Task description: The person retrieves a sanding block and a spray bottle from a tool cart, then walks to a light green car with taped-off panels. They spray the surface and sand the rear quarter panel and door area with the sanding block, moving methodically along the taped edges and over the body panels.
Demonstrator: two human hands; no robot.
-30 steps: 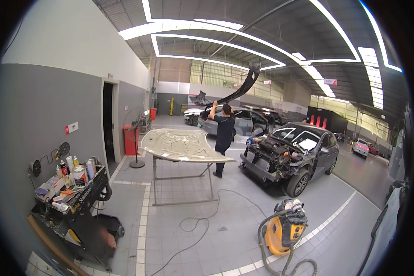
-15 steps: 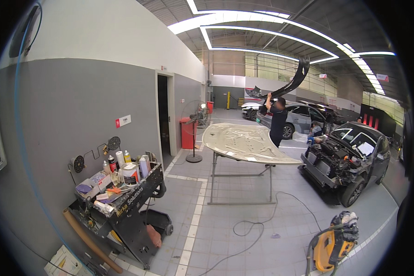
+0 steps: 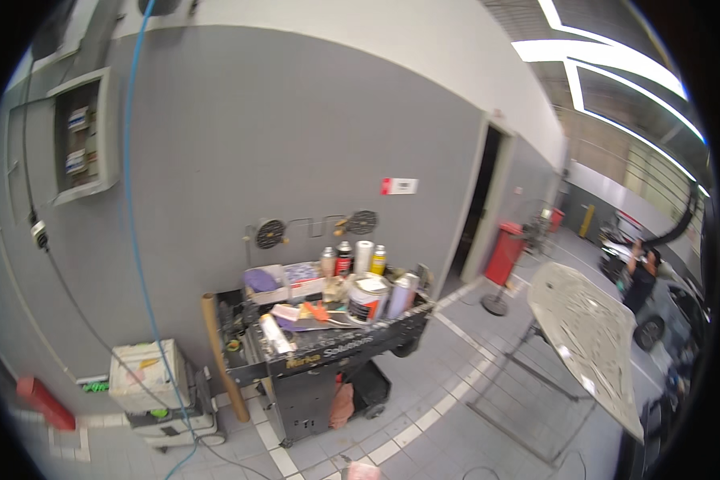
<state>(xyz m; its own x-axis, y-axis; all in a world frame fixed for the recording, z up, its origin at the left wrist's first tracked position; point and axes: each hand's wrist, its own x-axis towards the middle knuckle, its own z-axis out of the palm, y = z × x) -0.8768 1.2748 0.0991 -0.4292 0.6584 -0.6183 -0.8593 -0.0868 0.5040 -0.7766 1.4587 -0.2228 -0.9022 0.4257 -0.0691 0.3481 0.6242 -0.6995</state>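
Neither of my hands can be made out. A small blurred pinkish shape (image 3: 362, 471) shows at the lower edge; I cannot tell what it is. Ahead stands a black tool cart (image 3: 296, 376) with a cluttered top. On it are a white tub (image 3: 367, 301) with an orange and black label, several spray cans, including a yellow one (image 3: 378, 259), and a white roll (image 3: 363, 257). An orange tool (image 3: 318, 312) lies near a purple pad (image 3: 261, 280). To the right, a pale car hood (image 3: 588, 320) lies inner side up on a metal stand (image 3: 528, 368).
A stacked case (image 3: 148, 376) and a brown tube (image 3: 222, 360) stand left of the cart. A blue hose (image 3: 130, 160) hangs along the wall. Beyond are a red bin (image 3: 503, 254), a fan (image 3: 536, 232) and a person (image 3: 644, 280) with raised arms beside a car (image 3: 680, 320).
My view has swung left, so the cart now sits near the middle and the hood at the right. The wall cabinet and stacked case show more fully; the yellow machine has left view.
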